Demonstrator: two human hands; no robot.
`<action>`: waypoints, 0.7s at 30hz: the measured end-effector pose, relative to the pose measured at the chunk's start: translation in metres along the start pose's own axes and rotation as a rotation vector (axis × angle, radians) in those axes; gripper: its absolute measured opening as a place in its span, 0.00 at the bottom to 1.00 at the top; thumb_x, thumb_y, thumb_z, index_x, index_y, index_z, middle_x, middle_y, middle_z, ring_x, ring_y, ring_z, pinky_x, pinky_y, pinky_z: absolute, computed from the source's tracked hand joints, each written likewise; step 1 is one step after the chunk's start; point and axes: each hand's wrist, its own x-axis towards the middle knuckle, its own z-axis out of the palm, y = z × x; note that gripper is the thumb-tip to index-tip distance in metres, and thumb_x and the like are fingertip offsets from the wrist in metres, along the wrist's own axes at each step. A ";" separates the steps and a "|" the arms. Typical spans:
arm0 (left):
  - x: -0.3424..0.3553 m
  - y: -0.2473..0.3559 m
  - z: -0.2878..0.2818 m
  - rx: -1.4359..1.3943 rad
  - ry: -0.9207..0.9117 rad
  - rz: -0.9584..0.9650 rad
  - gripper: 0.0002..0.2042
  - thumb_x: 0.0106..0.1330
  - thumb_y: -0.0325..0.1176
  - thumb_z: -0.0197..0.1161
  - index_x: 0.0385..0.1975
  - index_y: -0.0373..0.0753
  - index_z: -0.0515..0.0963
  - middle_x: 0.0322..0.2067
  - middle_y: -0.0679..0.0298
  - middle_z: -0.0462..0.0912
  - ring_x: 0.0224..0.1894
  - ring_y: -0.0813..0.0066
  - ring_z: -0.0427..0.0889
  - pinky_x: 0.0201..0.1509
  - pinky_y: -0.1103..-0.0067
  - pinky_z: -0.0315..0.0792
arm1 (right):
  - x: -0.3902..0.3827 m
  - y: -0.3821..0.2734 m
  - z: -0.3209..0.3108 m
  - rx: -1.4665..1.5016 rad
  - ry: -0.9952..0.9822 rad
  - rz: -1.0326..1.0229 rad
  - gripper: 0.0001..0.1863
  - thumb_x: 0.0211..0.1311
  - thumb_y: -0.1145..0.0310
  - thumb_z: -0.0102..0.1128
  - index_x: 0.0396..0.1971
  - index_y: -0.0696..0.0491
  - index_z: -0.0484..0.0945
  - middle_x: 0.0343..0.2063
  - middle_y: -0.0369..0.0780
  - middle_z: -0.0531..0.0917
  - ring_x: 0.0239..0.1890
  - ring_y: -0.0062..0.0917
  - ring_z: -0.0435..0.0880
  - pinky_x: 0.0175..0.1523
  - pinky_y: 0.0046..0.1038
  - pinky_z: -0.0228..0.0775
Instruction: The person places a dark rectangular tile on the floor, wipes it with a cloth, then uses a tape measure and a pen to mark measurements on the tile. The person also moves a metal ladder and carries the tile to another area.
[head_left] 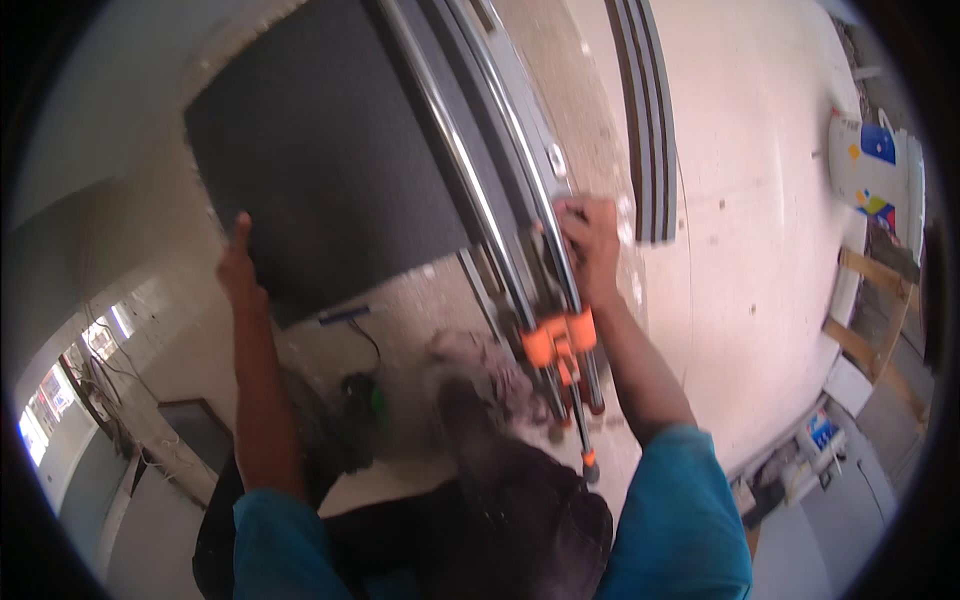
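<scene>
A large dark grey tile (pixel 310 160) lies under the twin steel rails (pixel 450 140) of a tile cutter, whose orange slider (pixel 550 338) sits toward the near end. My left hand (pixel 242 262) grips the tile's left edge with a finger along it. At the right, beside the rails, my right hand (pixel 590 245) has its fingers curled; what they hold is partly hidden. A blue pen-like stick (pixel 340 316) lies just below the tile.
Long grey strips (pixel 648 140) lie right of the cutter. A white bucket (pixel 865 170) and wooden slats (pixel 870 350) stand far right. A green-and-black tool (pixel 365 405) and crumpled cloth (pixel 485 365) are near my legs; loose cables (pixel 105 385) hang at left.
</scene>
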 end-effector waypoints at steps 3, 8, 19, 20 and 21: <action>-0.003 -0.002 -0.007 -0.022 -0.094 -0.009 0.36 0.49 0.56 0.75 0.44 0.24 0.78 0.41 0.52 0.81 0.42 0.67 0.79 0.48 0.74 0.73 | 0.001 -0.002 0.001 -0.022 -0.040 0.089 0.10 0.47 0.75 0.67 0.32 0.49 0.85 0.37 0.34 0.81 0.40 0.31 0.73 0.45 0.30 0.67; -0.007 0.000 -0.005 -0.026 -0.119 0.026 0.39 0.49 0.53 0.76 0.48 0.21 0.75 0.43 0.52 0.80 0.44 0.66 0.80 0.51 0.75 0.73 | -0.001 -0.002 0.001 -0.028 -0.046 0.123 0.07 0.51 0.70 0.70 0.32 0.47 0.87 0.37 0.32 0.82 0.40 0.28 0.73 0.45 0.27 0.68; -0.012 0.001 -0.004 0.066 -0.039 0.042 0.44 0.48 0.54 0.77 0.53 0.19 0.71 0.47 0.48 0.79 0.49 0.62 0.79 0.55 0.74 0.72 | 0.000 -0.003 0.000 0.002 -0.041 0.130 0.08 0.50 0.74 0.68 0.32 0.47 0.87 0.37 0.33 0.82 0.40 0.28 0.73 0.46 0.26 0.68; -0.014 0.002 -0.003 0.056 -0.050 0.042 0.44 0.48 0.54 0.77 0.53 0.19 0.71 0.47 0.48 0.79 0.49 0.62 0.79 0.55 0.74 0.72 | 0.000 -0.004 -0.001 0.000 -0.043 0.130 0.08 0.50 0.74 0.68 0.32 0.47 0.87 0.37 0.33 0.82 0.40 0.28 0.73 0.46 0.26 0.68; -0.016 0.003 -0.002 0.046 -0.062 0.042 0.44 0.48 0.54 0.77 0.53 0.19 0.71 0.47 0.48 0.79 0.49 0.62 0.79 0.56 0.74 0.72 | 0.000 -0.004 -0.002 0.008 -0.053 0.144 0.08 0.50 0.74 0.68 0.32 0.47 0.87 0.37 0.33 0.81 0.41 0.28 0.73 0.46 0.27 0.68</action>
